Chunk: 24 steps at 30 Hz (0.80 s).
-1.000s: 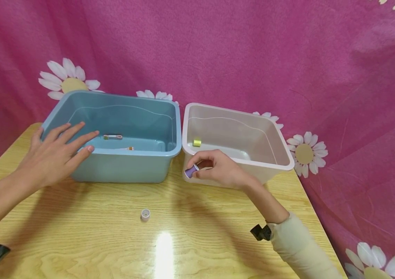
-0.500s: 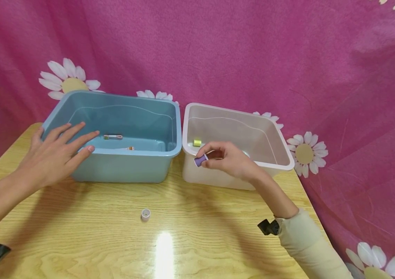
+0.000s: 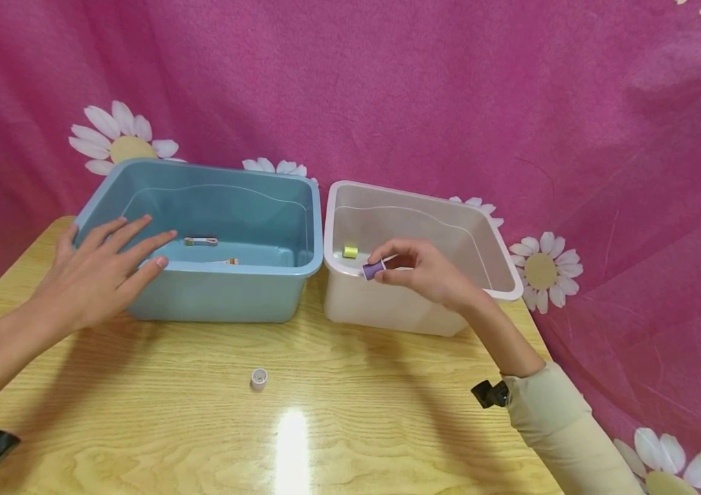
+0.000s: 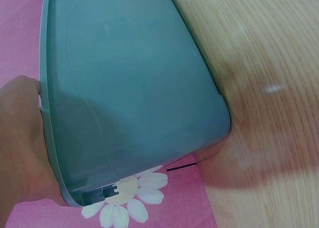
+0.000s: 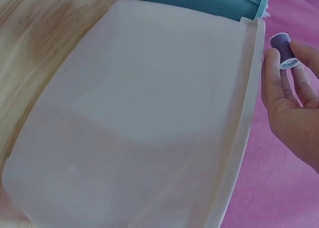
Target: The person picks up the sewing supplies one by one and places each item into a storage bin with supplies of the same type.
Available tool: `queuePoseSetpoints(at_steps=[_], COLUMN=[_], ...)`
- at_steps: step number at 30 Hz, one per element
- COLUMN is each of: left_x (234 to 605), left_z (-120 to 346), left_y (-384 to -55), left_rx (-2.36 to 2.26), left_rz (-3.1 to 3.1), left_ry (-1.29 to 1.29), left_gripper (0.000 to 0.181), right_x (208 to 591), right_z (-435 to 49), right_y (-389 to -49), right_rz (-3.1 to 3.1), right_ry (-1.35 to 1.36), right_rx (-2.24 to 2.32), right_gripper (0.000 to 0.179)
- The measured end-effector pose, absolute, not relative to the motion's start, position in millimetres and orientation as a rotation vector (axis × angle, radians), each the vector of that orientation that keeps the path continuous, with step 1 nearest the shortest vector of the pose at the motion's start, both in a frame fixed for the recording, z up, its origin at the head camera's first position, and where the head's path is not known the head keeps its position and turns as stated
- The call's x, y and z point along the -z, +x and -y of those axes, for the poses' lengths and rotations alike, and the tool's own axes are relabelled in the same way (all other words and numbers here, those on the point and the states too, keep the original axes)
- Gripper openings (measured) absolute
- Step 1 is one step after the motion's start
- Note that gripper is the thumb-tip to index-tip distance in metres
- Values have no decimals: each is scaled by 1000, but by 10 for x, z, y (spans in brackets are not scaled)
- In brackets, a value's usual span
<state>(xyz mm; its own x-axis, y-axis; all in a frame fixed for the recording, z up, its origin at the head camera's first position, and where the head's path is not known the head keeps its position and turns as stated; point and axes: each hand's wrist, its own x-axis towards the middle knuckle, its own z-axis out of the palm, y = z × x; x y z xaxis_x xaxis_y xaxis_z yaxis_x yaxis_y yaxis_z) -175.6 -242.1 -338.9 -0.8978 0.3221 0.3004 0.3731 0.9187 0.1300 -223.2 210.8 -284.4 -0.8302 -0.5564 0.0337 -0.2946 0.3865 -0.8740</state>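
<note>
Between thumb and fingers, my right hand (image 3: 427, 271) pinches a purple spool of thread (image 3: 373, 269) with white ends. It is at the front rim of the pale pink bin (image 3: 396, 309), and the right wrist view shows the spool (image 5: 282, 49) just past that rim. Inside this bin lies a yellow-green spool (image 3: 350, 252). My left hand (image 3: 99, 271) rests with spread fingers over the front left rim of the blue bin (image 3: 220, 295). On the blue bin's floor are a small bundle of thread (image 3: 201, 241) and an orange-and-white bundle (image 3: 231, 261), partly hidden by the rim.
A small white ring-shaped piece (image 3: 259, 379) stands on the wooden table (image 3: 196, 419) in front of the bins. The two bins stand side by side, almost touching. A pink cloth (image 3: 387, 89) with daisies hangs behind them.
My right hand has moved up and to the right with the purple spool, from in front of the pink bin's wall to its rim. My left hand has stayed put.
</note>
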Motion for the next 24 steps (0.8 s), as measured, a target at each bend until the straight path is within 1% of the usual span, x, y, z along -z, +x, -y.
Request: queuePoseSetpoints(at_steps=[24], left_x=[3386], left_z=[2428], left_y=[-1769], left_rx=[254], left_rz=[2807], left_ry=[-523], left_gripper=[50], right_x=[2814], right_z=[-2358], right_y=[-2443], right_rz=[-2508], right_ry=[-605], right_rx=[1400], right_gripper=[21])
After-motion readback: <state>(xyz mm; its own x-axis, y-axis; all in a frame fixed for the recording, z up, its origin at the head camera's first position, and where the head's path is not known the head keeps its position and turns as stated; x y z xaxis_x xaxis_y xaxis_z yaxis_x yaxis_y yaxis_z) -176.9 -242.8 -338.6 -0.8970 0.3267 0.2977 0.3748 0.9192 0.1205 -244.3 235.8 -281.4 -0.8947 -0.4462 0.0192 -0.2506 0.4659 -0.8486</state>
